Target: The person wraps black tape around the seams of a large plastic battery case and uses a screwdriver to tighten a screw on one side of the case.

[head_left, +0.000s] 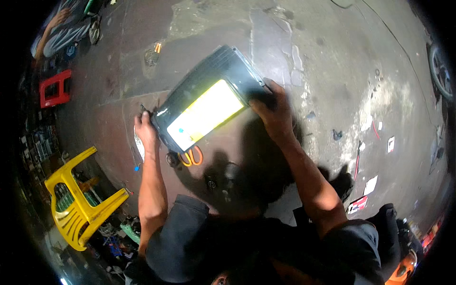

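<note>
Gripping the black battery (209,97) at both ends, your hands cover its corners, so fingertip placement is hard to make out. Your left hand (145,128) clasps the lower-left end; your right hand (273,107) is closed over the upper-right end. The battery sits between them above the concrete floor (332,61); whether it rests on the floor cannot be told. Its yellow-labelled face points up, long axis running lower-left to upper-right. Orange-handled scissors (191,156) lie just beneath, partly hidden
</note>
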The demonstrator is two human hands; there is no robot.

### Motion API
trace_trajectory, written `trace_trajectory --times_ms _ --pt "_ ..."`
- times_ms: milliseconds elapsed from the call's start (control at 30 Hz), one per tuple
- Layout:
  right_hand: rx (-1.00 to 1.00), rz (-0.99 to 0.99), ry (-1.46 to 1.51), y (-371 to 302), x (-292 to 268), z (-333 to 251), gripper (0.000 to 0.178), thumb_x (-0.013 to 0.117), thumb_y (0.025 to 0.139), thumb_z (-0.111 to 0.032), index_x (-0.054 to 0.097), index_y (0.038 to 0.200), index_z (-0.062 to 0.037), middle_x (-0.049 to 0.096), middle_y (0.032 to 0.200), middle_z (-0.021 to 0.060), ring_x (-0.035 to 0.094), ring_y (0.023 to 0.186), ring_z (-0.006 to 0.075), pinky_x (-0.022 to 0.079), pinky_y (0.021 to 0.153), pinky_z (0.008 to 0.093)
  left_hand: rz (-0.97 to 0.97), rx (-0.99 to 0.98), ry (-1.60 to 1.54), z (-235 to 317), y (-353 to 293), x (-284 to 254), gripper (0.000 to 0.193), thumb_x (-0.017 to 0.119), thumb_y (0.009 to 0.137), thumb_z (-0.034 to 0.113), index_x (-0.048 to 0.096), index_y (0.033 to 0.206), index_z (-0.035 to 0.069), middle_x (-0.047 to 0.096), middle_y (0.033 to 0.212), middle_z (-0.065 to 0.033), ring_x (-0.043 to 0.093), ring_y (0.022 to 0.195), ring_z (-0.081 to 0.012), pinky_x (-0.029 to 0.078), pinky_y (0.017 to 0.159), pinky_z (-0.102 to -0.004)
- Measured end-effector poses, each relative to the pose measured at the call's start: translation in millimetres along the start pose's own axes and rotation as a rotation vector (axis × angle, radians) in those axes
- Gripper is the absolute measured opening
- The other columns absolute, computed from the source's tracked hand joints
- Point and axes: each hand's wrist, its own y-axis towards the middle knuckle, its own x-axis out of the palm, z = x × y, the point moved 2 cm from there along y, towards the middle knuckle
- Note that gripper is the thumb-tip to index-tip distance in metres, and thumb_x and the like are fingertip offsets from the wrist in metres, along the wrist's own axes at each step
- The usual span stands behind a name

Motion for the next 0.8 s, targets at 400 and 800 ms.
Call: trace_trajectory --times_ms 400,800 --pt "0.120 0.115 -0.074 -30 -4 5 0.048 0.072 0.079 -0.008 0.052 0.121 -0.0005 0.052 0.114 0.0144 0.056 0.105 0.0237 0.050 0.083 0.0323 -0.165 0.422 0.081 151 -18 52 0.027 0.059 0.093 0.019 0.054 0.110 -0.002 0.062 0.092 -0.0102 0.059 0.087 -0.0157 0.049 0.075 -0.0302" --pt "0.037 -0.012 -0.169 -26 -3 28 0.051 0.072 0.080 -0.008 0.048 0.124 -0.0010 0.056 0.113 0.0105 0.055 0.105 0.0189 0.043 0.094 0.0330 -0.902 0.475 0.240 175 -124 126 0.028 0.062 0.087 0.016 0.059 0.112 0.003 0.064 0.099 -0.0176 0.064 0.094 -0.0310 0.049 0.082 -0.0387"
